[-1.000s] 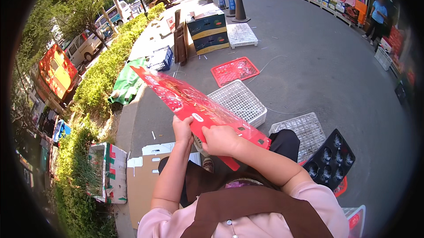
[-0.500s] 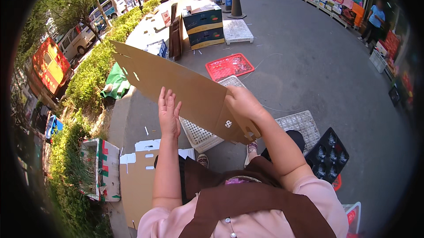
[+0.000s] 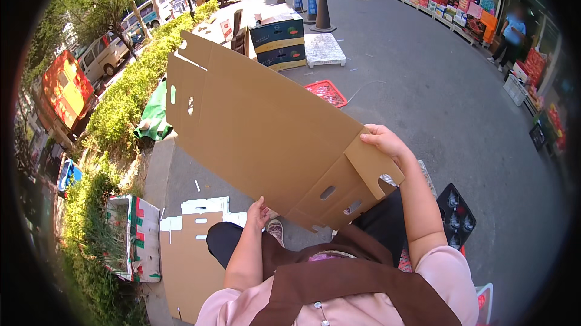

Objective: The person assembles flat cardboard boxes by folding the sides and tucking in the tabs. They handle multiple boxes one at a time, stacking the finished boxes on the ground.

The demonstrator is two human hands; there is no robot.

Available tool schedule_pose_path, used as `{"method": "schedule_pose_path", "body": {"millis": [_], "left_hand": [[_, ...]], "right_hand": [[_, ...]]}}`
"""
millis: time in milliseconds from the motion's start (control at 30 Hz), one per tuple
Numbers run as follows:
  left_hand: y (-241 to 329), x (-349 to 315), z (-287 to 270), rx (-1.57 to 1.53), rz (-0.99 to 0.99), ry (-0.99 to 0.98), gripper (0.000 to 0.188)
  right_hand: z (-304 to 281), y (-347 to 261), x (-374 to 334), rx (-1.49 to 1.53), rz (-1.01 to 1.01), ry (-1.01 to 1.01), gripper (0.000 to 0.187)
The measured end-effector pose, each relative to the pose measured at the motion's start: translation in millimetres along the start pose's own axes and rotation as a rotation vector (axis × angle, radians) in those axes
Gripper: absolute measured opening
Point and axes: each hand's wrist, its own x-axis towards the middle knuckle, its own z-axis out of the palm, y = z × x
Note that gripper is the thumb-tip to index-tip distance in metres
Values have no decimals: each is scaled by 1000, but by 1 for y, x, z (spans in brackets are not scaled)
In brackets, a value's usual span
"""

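A large flat brown cardboard box blank (image 3: 260,120), with creases, slots and hand holes, is held up slantwise in front of me. My right hand (image 3: 387,143) is closed on its right edge, thumb on the brown face and the other fingers mostly hidden behind. A small flap beside that hand is folded over onto the sheet. At the near lower edge, my left hand (image 3: 258,214) has its fingers curled in a pinch against the cardboard. Below left, another flattened cardboard blank (image 3: 190,265) lies on the ground, its white-edged tabs showing.
A white box with red and green patches (image 3: 145,238) stands by the hedge (image 3: 121,102). Stacked dark cartons (image 3: 277,41), a white pallet (image 3: 325,49) and cones (image 3: 323,8) are ahead. A red crate (image 3: 330,91) and black moulded tray (image 3: 455,214) lie nearby. A person (image 3: 513,32) stands far right.
The cardboard blank has turned its broad face toward me. My right hand has moved right with it. My left hand has gone from open and raised to lower down, at the near edge.
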Motion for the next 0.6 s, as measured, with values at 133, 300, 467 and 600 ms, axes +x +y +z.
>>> {"method": "schedule_pose_path", "body": {"millis": [133,300,467,600], "left_hand": [[11,-14,13,39,-117,304,71],[-35,48,-25,-11,-310,232,101],[-80,69,9,-10,-418,-92,112],[-99,64,42,-98,-424,-283,113]], "right_hand": [[4,4,0,-22,46,-47,23],[31,-36,-6,-124,120,-143,27],[60,-81,-26,-375,106,-148,34],[75,-104,-37,-366,74,-145,34]]}}
